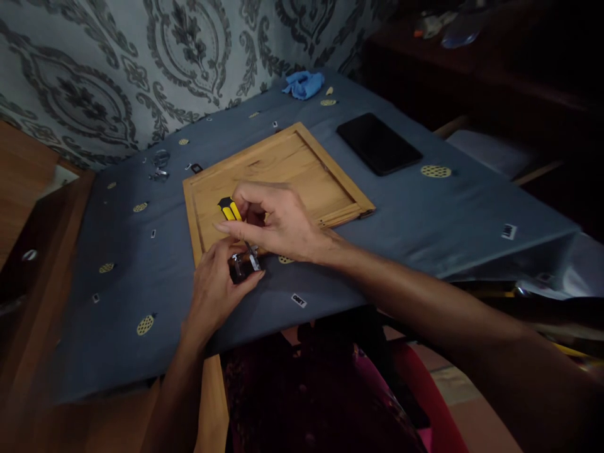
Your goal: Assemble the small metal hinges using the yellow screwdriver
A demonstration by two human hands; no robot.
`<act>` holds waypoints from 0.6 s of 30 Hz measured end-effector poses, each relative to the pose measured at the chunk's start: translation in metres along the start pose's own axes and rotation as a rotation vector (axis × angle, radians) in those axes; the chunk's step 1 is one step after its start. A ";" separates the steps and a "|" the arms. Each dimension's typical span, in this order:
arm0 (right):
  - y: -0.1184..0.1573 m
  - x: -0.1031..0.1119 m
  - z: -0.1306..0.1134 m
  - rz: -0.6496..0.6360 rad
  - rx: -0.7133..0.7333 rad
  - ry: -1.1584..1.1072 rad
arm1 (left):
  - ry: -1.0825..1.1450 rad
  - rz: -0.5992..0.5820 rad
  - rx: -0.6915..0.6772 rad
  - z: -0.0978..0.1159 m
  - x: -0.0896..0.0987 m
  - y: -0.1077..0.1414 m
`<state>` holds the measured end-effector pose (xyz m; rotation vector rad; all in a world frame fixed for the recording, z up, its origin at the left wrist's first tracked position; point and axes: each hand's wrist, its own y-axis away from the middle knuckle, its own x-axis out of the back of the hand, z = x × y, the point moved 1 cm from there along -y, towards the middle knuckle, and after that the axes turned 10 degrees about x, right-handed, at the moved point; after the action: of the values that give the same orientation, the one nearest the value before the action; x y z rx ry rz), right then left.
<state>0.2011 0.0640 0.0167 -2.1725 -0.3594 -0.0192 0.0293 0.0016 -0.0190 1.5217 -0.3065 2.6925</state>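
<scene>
My right hand [278, 217] is closed round a screwdriver [229, 209] with a yellow and black handle, its shaft pointing down toward a small metal hinge [253, 259]. My left hand [219, 280] grips the shiny hinge between thumb and fingers, at the near edge of a wooden panel. That framed panel [268, 165] lies on the blue tablecloth beneath and behind both hands. The screwdriver's tip is too small to tell apart from the metal.
A black tablet or phone [380, 143] lies right of the panel. At the back is a crumpled blue cloth or glove [304, 84]. Small metal parts [159, 173] rest on the left of the tablecloth [127, 302], near a patterned curtain [189, 50].
</scene>
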 end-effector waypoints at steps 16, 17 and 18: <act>-0.002 0.003 0.000 -0.098 -0.068 -0.216 | -0.027 0.018 0.008 0.000 -0.001 0.000; -0.002 0.002 0.001 -0.093 -0.071 -0.222 | -0.026 0.020 0.005 0.000 -0.001 0.000; -0.002 0.002 0.002 -0.090 -0.077 -0.221 | -0.025 0.022 0.001 0.000 -0.001 0.000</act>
<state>0.2022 0.0668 0.0172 -2.2386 -0.5915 0.1606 0.0296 0.0021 -0.0202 1.5625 -0.3247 2.6925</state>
